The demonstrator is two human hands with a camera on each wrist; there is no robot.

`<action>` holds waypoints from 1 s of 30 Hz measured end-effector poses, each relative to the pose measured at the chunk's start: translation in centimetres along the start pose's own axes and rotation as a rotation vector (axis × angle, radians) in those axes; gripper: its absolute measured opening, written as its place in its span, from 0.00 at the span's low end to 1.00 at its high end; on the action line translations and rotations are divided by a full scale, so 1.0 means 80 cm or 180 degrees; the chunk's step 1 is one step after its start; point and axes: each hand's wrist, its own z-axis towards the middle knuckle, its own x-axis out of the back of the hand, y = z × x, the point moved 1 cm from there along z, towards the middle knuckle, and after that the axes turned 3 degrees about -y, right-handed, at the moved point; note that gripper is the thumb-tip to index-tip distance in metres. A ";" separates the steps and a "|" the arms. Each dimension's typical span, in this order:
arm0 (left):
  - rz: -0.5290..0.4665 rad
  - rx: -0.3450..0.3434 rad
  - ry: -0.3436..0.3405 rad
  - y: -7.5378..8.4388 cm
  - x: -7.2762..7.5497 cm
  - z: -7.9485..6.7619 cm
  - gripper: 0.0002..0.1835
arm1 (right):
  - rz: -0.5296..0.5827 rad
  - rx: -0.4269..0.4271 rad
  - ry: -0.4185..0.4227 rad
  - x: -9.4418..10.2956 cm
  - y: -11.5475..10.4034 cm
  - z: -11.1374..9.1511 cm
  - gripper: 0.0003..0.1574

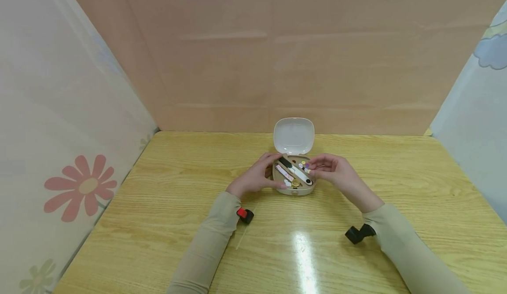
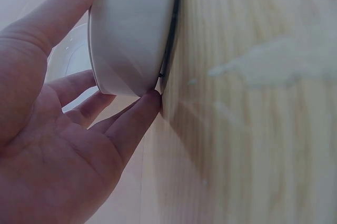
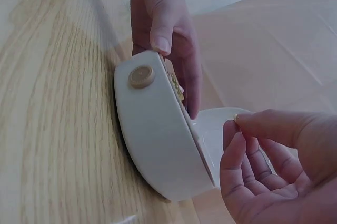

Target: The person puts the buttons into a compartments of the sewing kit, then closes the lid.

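Observation:
An open white sewing box point(image 1: 305, 192) stands on the table, its lid point(image 1: 294, 135) raised at the back. My left hand point(image 1: 257, 176) grips the box's left side, with the thumb over the front rim and the fingers round the wall. Inside lie a long black-and-white tool point(image 1: 303, 177), a pink patterned strip point(image 1: 284, 172), a gold ring-shaped piece point(image 1: 295, 182) and several small coloured buttons point(image 1: 303, 163). Over the right side of the box, my right hand point(image 1: 336, 173) pinches a tiny yellowish piece point(image 3: 235, 117) between thumb and fingertips; its kind is too small to tell.
The wooden table point(image 1: 178, 179) reaches a pinkish-brown backdrop point(image 1: 222, 65) behind the box. A flowered sheet point(image 1: 31, 122) hangs at the left, another sheet point(image 1: 475, 122) at the right. A thin pale stick-like strip point(image 1: 241, 237) lies near the left wrist.

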 end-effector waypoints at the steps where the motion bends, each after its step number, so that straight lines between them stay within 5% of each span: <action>1: -0.0001 -0.0002 -0.0001 -0.001 0.000 0.000 0.47 | 0.0020 -0.0003 0.0021 0.001 0.001 0.001 0.24; 30: 0.0017 -0.0053 0.0055 -0.002 0.000 0.001 0.47 | -0.0038 -0.0101 0.0459 0.004 0.015 0.032 0.25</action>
